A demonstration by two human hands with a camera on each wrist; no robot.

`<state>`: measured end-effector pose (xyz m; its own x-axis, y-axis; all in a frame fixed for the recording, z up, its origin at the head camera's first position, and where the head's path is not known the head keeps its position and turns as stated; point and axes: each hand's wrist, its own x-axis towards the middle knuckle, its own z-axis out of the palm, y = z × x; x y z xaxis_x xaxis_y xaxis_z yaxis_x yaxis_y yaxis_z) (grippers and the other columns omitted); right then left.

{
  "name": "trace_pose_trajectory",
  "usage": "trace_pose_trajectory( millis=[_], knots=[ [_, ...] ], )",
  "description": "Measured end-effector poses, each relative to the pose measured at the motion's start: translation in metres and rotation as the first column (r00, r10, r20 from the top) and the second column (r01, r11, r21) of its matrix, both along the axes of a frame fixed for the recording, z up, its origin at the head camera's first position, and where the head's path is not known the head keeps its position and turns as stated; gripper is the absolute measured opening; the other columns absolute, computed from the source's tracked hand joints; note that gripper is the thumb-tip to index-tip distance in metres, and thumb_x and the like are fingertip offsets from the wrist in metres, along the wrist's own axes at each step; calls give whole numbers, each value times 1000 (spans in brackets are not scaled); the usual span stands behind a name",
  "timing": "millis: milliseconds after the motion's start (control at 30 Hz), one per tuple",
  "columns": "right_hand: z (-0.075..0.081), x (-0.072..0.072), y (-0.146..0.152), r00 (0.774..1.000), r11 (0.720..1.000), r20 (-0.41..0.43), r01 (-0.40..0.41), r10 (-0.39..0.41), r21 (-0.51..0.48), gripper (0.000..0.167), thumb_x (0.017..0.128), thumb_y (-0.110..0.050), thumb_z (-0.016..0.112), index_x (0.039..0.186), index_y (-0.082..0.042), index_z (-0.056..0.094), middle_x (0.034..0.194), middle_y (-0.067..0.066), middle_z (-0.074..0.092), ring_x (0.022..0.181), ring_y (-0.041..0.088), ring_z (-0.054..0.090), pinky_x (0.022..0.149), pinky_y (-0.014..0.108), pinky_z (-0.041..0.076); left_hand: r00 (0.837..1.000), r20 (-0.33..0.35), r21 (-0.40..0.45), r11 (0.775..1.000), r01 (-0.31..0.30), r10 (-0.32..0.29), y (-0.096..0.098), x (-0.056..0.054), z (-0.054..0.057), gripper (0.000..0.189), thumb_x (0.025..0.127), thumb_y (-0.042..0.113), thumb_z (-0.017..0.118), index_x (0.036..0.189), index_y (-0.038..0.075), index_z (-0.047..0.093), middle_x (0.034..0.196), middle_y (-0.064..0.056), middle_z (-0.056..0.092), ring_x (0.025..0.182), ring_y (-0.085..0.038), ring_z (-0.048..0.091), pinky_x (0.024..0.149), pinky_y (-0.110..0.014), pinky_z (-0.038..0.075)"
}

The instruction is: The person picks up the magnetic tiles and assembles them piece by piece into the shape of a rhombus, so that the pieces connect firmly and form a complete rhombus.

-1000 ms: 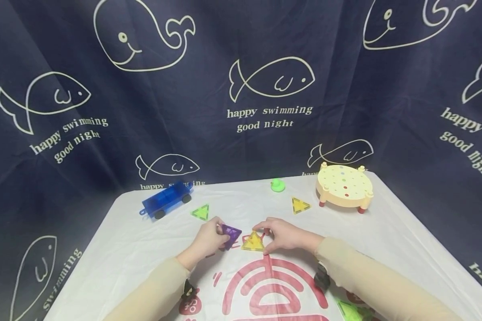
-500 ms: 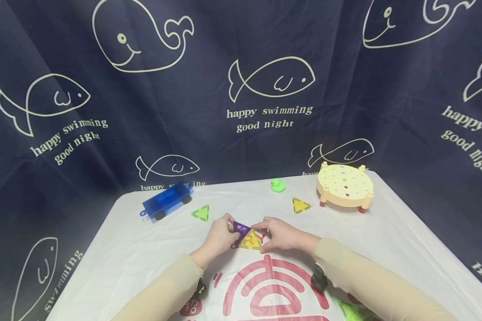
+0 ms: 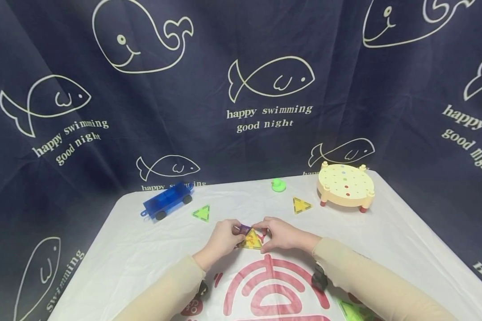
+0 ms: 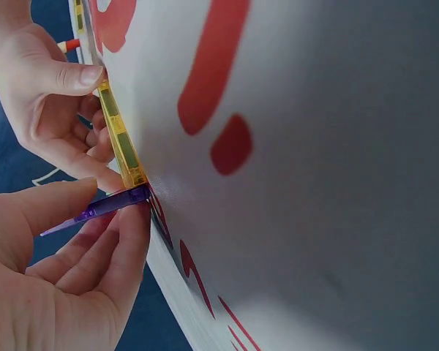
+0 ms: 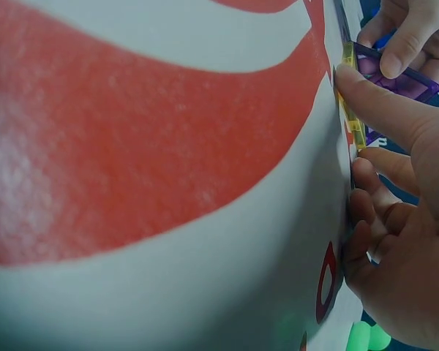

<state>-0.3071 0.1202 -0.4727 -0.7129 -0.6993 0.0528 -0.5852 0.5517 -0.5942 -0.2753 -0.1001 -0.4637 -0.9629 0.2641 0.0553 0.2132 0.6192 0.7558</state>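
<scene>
- Centrally, the yellow triangular tile [image 3: 252, 240] lies flat on the white printed table cover [image 3: 405, 236].
- The purple tile [image 4: 110, 205] meets one edge of it, raised at an angle.
- Left hand [image 3: 223, 236]: thumb and fingers pinch the purple tile.
- Right hand [image 3: 283, 232]: thumb and forefinger grip the yellow triangular tile.
- Beyond: green tile [image 3: 202, 213], second yellow tile [image 3: 301, 205], green duck [image 3: 279, 185].
- Outermost: blue wheeled cart [image 3: 166, 200], left; round cream stand [image 3: 345, 185], right.
</scene>
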Motion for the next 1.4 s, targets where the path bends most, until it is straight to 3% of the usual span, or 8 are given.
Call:
trace_pose_trajectory(
  millis=[267, 567, 733, 933, 1067, 1200, 1300, 1400],
  knots=[
    [6, -2, 1, 998, 999, 54, -44, 43, 12, 76, 73, -16, 92, 138, 5, 58, 93, 0, 58, 83, 15, 51, 72, 27, 46, 1000, 2, -41, 999, 11, -11, -1, -3, -3, 24, 82, 0, 79, 105, -4, 72, 84, -9, 71, 63, -13, 65, 56, -24, 55],
    [12, -6, 1, 991, 998, 133, -35, 29, 46, 76, 74, -11, 91, 141, -4, 58, 115, 1, 63, 99, 18, 54, 96, 41, 47, 999, -14, -90, 996, 28, -29, -3, -2, -1, 41, 75, 3, 85, 113, -4, 68, 89, -7, 70, 80, -20, 67, 77, -37, 58],
    [10, -8, 0, 990, 998, 137, -36, 30, 42, 73, 73, -12, 91, 139, -6, 59, 104, 1, 61, 94, 18, 53, 89, 37, 47, 997, -3, -80, 994, 72, -73, -13, -1, -4, 60, 72, 6, 87, 125, -6, 61, 97, -9, 72, 87, -22, 69, 82, -39, 58],
    [4, -8, -2, 996, 999, 89, -27, 24, 26, 72, 72, -14, 91, 136, -5, 59, 94, 0, 56, 86, 14, 50, 79, 30, 46, 990, 99, -1, 995, 101, -100, -42, -2, 6, 86, 67, 8, 88, 141, -8, 49, 104, -9, 69, 84, -19, 66, 71, -33, 58],
    [-1, -5, -2, 1000, 1000, 27, -4, 4, 13, 74, 70, -18, 92, 134, -5, 59, 94, -1, 55, 87, 13, 49, 81, 31, 46, 991, 131, 33, 999, 34, -38, -65, -9, 10, 87, 68, 8, 87, 143, -8, 47, 106, -10, 67, 88, -21, 65, 78, -35, 57],
    [-2, 1, -4, 999, 999, -7, 42, -42, 19, 74, 69, -23, 92, 134, -5, 59, 95, -1, 54, 91, 14, 49, 84, 34, 47, 994, 22, 1, 994, -105, 105, -81, -21, 10, 69, 77, 11, 84, 136, -8, 55, 103, -13, 69, 93, -27, 66, 86, -42, 55],
    [-2, 5, -7, 996, 996, 3, 87, -87, 22, 74, 69, -24, 91, 133, -7, 59, 97, -1, 54, 93, 16, 49, 86, 37, 48, 968, -109, -47, 972, -232, 225, -89, -31, 8, 54, 81, 13, 81, 126, -8, 62, 104, -20, 69, 97, -35, 66, 90, -50, 52],
    [-3, 8, -9, 991, 991, 17, 133, -133, 27, 73, 69, -25, 91, 133, -8, 59, 98, -1, 54, 95, 17, 49, 87, 39, 48, 935, -182, -92, 941, -325, 305, -95, -40, 5, 51, 81, 14, 81, 123, -10, 63, 113, -28, 67, 110, -44, 61, 101, -55, 45]
  ],
)
